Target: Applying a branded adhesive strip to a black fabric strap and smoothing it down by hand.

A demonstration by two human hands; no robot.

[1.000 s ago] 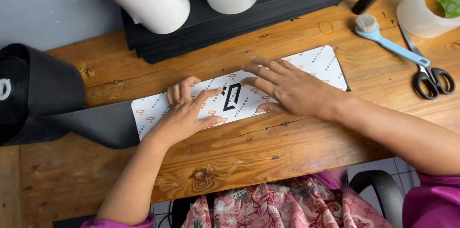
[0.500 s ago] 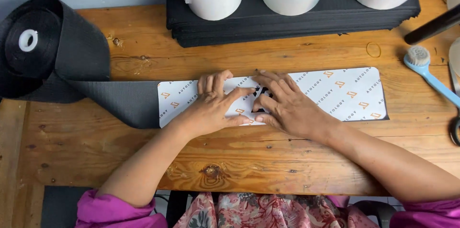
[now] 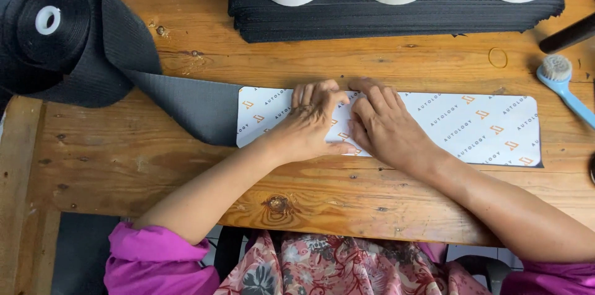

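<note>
At frame centre, a white printed sheet on black webbing is pressed flat by the left hand and right hand, fingers spread and nothing grasped, now drawn closer together than a second ago, suggesting smoothing.

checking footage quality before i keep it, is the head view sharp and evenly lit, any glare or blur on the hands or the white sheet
Head view: light soft and even, only faint shadows under the left hand and right hand; both hands sharp, no motion blur; white patterned sheet bright but not blown out, no glare; black fabric roll dark, its weave still visible; table edge bows slightly, a wide-lens effect.
</note>
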